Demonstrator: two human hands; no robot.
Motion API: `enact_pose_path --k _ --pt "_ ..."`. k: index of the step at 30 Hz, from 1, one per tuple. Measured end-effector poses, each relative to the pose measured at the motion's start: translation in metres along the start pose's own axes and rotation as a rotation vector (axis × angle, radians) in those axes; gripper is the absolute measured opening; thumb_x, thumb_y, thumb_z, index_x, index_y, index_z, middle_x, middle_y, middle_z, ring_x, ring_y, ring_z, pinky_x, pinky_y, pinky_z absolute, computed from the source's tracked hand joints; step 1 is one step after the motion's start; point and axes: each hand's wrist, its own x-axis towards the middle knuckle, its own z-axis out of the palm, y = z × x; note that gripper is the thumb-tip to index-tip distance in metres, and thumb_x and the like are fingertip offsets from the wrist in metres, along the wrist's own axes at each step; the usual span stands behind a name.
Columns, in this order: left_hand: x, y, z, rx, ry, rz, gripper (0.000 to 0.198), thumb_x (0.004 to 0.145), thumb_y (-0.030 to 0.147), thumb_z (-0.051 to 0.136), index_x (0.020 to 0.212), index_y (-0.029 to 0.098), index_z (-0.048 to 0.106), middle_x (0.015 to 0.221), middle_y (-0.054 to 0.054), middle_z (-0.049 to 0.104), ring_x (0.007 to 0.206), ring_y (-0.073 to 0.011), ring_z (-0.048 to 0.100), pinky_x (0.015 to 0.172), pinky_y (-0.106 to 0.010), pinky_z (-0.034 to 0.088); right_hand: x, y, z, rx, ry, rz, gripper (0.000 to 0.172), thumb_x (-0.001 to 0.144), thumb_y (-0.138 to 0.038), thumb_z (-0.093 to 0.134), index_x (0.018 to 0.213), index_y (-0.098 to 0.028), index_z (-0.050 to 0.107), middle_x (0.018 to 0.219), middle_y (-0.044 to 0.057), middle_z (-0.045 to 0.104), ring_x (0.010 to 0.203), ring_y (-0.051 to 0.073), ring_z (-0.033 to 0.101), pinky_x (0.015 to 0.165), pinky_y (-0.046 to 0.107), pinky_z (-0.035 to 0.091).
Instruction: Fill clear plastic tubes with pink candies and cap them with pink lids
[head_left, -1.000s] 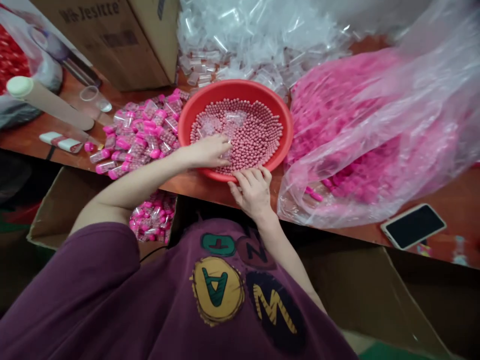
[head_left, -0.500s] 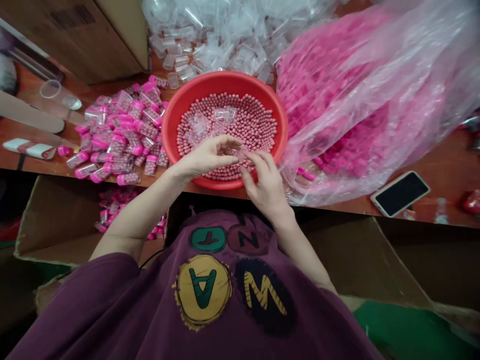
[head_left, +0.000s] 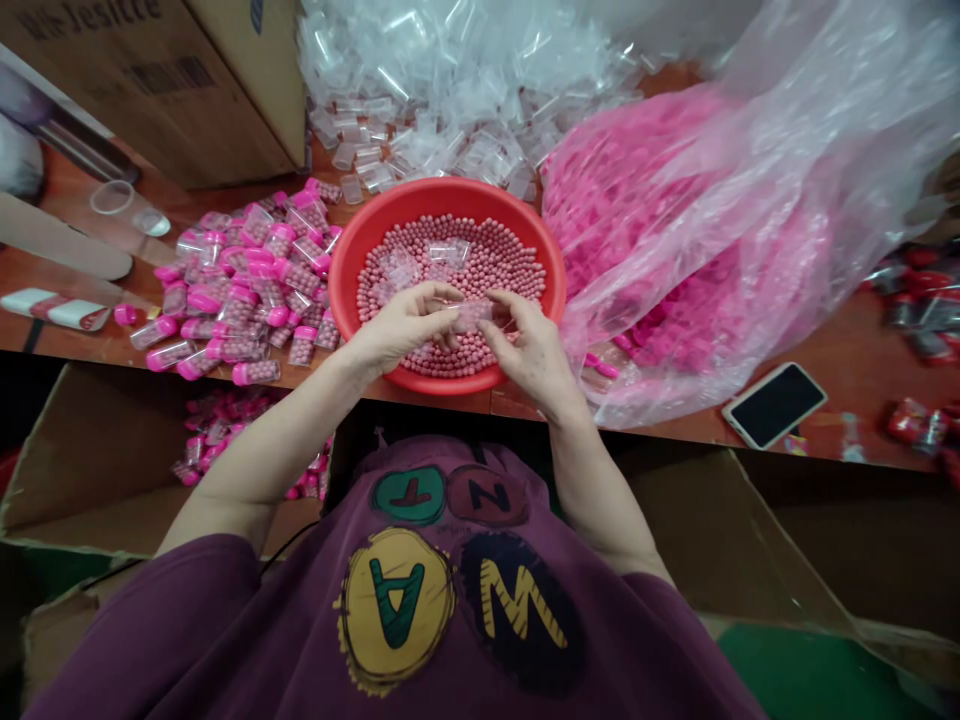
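Note:
A clear plastic vial (head_left: 472, 316) lies sideways between my two hands, over a red basin (head_left: 346, 240). My left hand (head_left: 411, 322) pinches one end of it between thumb and fingers. At the other end, the fingertips of my right hand (head_left: 525, 345) close on it too. How full the vial is cannot be made out. Pink beads (head_left: 495, 245) cover the bottom of the basin below. Several clear empty vials (head_left: 448, 254) lie on the beads, toward the basin's back left.
Filled vials with pink caps (head_left: 247, 270) are heaped left of the basin. Clear empty vials (head_left: 420, 90) are piled behind. A plastic bag of pink caps (head_left: 675, 200) sits at right, near a phone (head_left: 775, 405). A cardboard box (head_left: 172, 90) stands back left; open boxes are below the table edge.
The vial now shows lengthwise between my hands, where before it was mostly hidden by my fingers. My hands have moved slightly apart. The whole view has shifted a little.

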Motion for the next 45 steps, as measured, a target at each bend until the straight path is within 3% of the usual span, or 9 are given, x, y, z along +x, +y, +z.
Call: enact_pose_path --k 6,12,18,21,25,30,37,40,45 --pt "0.015 0.001 0.009 0.691 0.031 0.359 0.037 0.085 0.022 0.077 0.122 0.015 0.078 0.118 -0.011 0.079 0.112 -0.0251 0.07 0.108 -0.042 0.054 0.014 0.006 0.005 0.122 -0.026 0.14 0.027 0.102 -0.031 0.067 0.126 -0.021 0.074 0.086 0.0 0.074 0.074 0.017 0.068 0.073 0.032 0.06" --pt "0.045 -0.003 -0.004 1.105 -0.058 0.364 0.02 0.088 0.017 0.066 0.102 0.021 0.079 0.094 -0.01 0.071 0.118 -0.0321 0.064 0.12 -0.053 0.044 -0.007 0.002 0.004 -0.121 0.178 -0.066 0.026 0.109 -0.032 0.058 0.13 -0.022 0.069 0.129 0.011 0.077 0.123 0.026 0.071 0.114 0.048 0.057" --pt "0.075 -0.011 0.007 1.376 -0.277 0.2 0.015 0.083 0.008 0.06 0.072 0.016 0.066 0.084 -0.015 0.066 0.117 -0.0374 0.063 0.109 -0.052 0.048 -0.07 0.05 -0.063 -0.215 0.536 0.224 0.026 0.109 -0.027 0.047 0.118 -0.022 0.07 0.114 0.01 0.079 0.106 0.023 0.076 0.1 0.044 0.063" --pt "0.088 -0.02 0.031 1.499 -0.366 0.113 0.019 0.079 0.005 0.057 0.081 0.013 0.074 0.089 -0.02 0.071 0.105 -0.037 0.069 0.097 -0.049 0.052 -0.093 0.087 -0.091 -0.331 0.425 0.418 0.029 0.103 -0.021 0.047 0.113 -0.02 0.073 0.114 0.013 0.08 0.11 0.027 0.076 0.106 0.049 0.061" --pt "0.103 -0.032 0.052 1.331 -0.328 0.015 0.016 0.066 0.005 0.063 0.074 0.017 0.07 0.077 -0.012 0.067 0.091 -0.0335 0.069 0.089 -0.044 0.051 -0.092 0.113 -0.092 -0.554 0.187 0.49 0.038 0.101 -0.018 0.046 0.125 -0.016 0.076 0.138 0.02 0.074 0.129 0.033 0.068 0.118 0.054 0.054" --pt "0.093 -0.018 0.041 0.737 -0.182 -0.037 0.014 0.066 0.016 0.077 0.077 0.018 0.069 0.072 0.0 0.063 0.075 -0.0202 0.059 0.08 -0.035 0.047 -0.069 0.13 -0.079 -0.668 0.184 0.624 0.037 0.102 -0.034 0.055 0.126 -0.012 0.073 0.13 0.024 0.073 0.122 0.037 0.066 0.113 0.06 0.052" --pt "0.043 0.011 0.028 -0.048 -0.028 -0.159 0.021 0.072 0.015 0.082 0.09 0.015 0.074 0.089 -0.002 0.073 0.083 -0.0136 0.067 0.077 -0.027 0.051 -0.059 0.147 -0.072 -0.327 0.436 0.62 0.024 0.088 -0.039 0.065 0.098 -0.017 0.07 0.084 0.007 0.071 0.081 0.024 0.064 0.095 0.052 0.06" --pt "0.025 0.012 0.026 -0.283 -0.059 -0.243 0.027 0.079 0.016 0.081 0.105 0.015 0.073 0.095 -0.006 0.077 0.09 -0.0179 0.074 0.078 -0.031 0.057 -0.056 0.151 -0.07 -0.141 0.715 0.592 0.036 0.084 -0.037 0.066 0.113 -0.016 0.068 0.09 0.004 0.07 0.08 0.022 0.067 0.088 0.047 0.063" --pt "-0.001 0.007 0.026 -0.506 -0.069 -0.13 0.041 0.082 0.014 0.08 0.121 0.018 0.066 0.105 -0.008 0.079 0.101 -0.022 0.08 0.086 -0.034 0.061 -0.054 0.132 -0.083 -0.048 1.001 0.368 0.037 0.094 -0.05 0.065 0.121 -0.025 0.066 0.111 0.009 0.069 0.095 0.025 0.074 0.087 0.047 0.066"
